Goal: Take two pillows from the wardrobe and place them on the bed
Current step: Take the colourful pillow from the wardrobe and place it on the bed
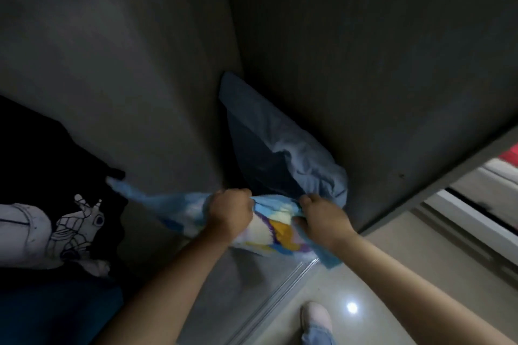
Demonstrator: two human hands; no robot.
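A patterned pillow (269,230) in light blue, white, yellow and purple lies low at the wardrobe's opening. My left hand (231,211) is clenched on its upper edge, and my right hand (322,217) grips its right end. Behind it a plain blue pillow (280,143) stands on end, wedged upright between the grey wardrobe panels (134,64), its lower part dark in shadow. The bed is not in view.
Dark clothes with a white printed graphic (78,227) hang or lie at the left inside the wardrobe. A sliding-door track (283,297) crosses the glossy floor. My slippered foot (316,316) stands at the bottom. A grey wardrobe side panel (378,78) fills the right.
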